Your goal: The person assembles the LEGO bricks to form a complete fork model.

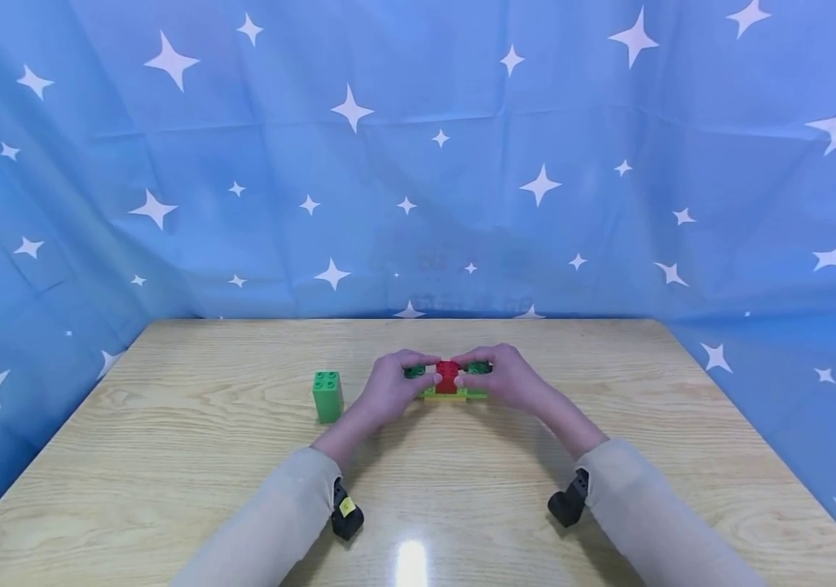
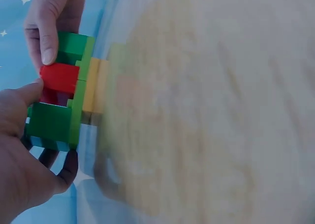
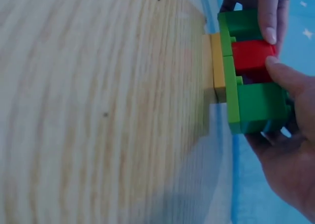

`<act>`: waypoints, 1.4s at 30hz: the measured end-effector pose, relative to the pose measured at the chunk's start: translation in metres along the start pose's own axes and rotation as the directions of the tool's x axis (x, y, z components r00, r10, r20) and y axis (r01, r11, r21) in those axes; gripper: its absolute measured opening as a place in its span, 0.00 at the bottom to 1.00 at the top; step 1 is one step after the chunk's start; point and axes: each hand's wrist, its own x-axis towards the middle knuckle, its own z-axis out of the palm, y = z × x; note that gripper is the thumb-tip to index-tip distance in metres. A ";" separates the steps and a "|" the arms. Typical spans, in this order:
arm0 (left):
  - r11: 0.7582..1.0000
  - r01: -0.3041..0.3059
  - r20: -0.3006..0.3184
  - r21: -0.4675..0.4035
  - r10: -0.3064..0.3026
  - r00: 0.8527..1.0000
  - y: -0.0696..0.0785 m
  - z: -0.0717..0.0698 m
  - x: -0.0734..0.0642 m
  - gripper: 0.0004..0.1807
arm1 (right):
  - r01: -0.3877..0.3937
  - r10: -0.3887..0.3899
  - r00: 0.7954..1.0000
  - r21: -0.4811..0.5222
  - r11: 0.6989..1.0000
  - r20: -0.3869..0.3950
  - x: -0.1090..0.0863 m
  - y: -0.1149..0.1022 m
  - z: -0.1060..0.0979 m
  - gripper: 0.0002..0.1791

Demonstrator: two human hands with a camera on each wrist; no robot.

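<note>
A red brick (image 1: pixel 447 377) stands at the middle of a small built structure, and both hands hold it from opposite sides. My left hand (image 1: pixel 389 387) pinches its left side, thumb in front and index finger behind. On the other side, my right hand (image 1: pixel 509 377) grips it the same way. A green brick (image 2: pixel 49 123) flanks the red one near the left hand, another green brick (image 3: pixel 263 106) near the right. All three sit on light green plates (image 2: pixel 76 106), with a yellow-orange piece (image 3: pixel 218 69) beneath. Part of the structure is hidden behind the fingers.
To the left of the left hand, a tall green block (image 1: pixel 328 398) stands upright on the wooden table (image 1: pixel 227 456). A blue curtain (image 1: pixel 418 163) with white stars hangs behind the table's far edge. Each wrist carries a small black camera.
</note>
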 end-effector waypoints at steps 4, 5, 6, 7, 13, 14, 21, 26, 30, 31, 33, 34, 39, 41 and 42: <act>0.998 -0.025 0.021 0.063 0.024 0.999 0.007 -0.010 -0.004 0.21 | 0.007 -0.007 1.000 -0.007 1.000 0.011 0.002 -0.003 0.000 0.21; 0.996 -0.034 0.022 0.080 0.032 0.999 0.010 -0.014 -0.006 0.22 | 0.011 -0.011 1.000 -0.004 1.000 0.012 0.003 -0.003 0.000 0.21; 0.995 -0.044 0.020 0.094 0.042 0.999 0.013 -0.019 -0.008 0.23 | 0.016 -0.016 1.000 -0.001 1.000 0.012 0.003 -0.004 0.000 0.21; 0.994 -0.053 0.020 0.095 0.051 0.998 0.016 -0.023 -0.010 0.24 | 0.019 -0.019 1.000 0.008 1.000 0.013 0.003 -0.004 0.001 0.21; 0.985 -0.151 -0.001 0.086 0.151 0.989 0.035 -0.057 -0.028 0.27 | 0.009 -0.009 1.000 0.036 0.999 0.002 0.002 -0.001 0.003 0.22; 0.982 -0.167 -0.008 0.088 0.168 0.986 0.037 -0.063 -0.032 0.27 | 0.005 -0.005 1.000 0.034 0.999 -0.001 0.002 0.000 0.004 0.22; 0.978 -0.188 -0.063 0.093 0.195 0.979 0.028 -0.101 -0.056 0.28 | 0.004 -0.004 1.000 0.037 0.999 -0.018 0.002 0.004 0.007 0.25; 0.984 -0.150 -0.093 0.093 0.159 0.983 0.007 -0.119 -0.070 0.27 | 0.013 -0.013 1.000 0.020 1.000 -0.018 0.004 0.003 0.008 0.27; 0.992 -0.110 -0.111 0.067 0.117 0.987 -0.012 -0.130 -0.079 0.28 | 0.026 -0.027 0.999 -0.004 1.000 -0.019 0.009 0.001 0.011 0.27; 0.994 -0.096 -0.110 0.043 0.100 0.989 -0.016 -0.132 -0.081 0.28 | 0.033 -0.034 0.999 -0.011 0.999 -0.019 0.010 0.000 0.012 0.27; 0.997 -0.070 -0.096 -0.015 0.069 0.993 -0.025 -0.135 -0.084 0.30 | 0.040 -0.040 0.999 -0.015 0.999 -0.026 0.013 0.000 0.014 0.27; 0.997 -0.057 -0.085 -0.048 0.053 0.995 -0.030 -0.136 -0.085 0.32 | 0.039 -0.039 0.999 -0.012 0.999 -0.029 0.013 0.000 0.015 0.27; 0.986 -0.022 -0.051 -0.164 0.014 0.999 -0.045 -0.134 -0.087 0.36 | 0.047 -0.047 0.998 0.000 0.999 -0.045 0.014 0.002 0.017 0.27; 0.984 -0.011 -0.049 -0.179 0.002 0.999 -0.048 -0.131 -0.087 0.36 | 0.041 -0.040 0.998 0.008 0.999 -0.052 0.013 0.004 0.017 0.27; 0.983 -0.002 -0.052 -0.182 -0.007 0.999 -0.050 -0.130 -0.087 0.36 | 0.039 -0.038 0.998 0.010 0.999 -0.054 0.012 0.004 0.018 0.27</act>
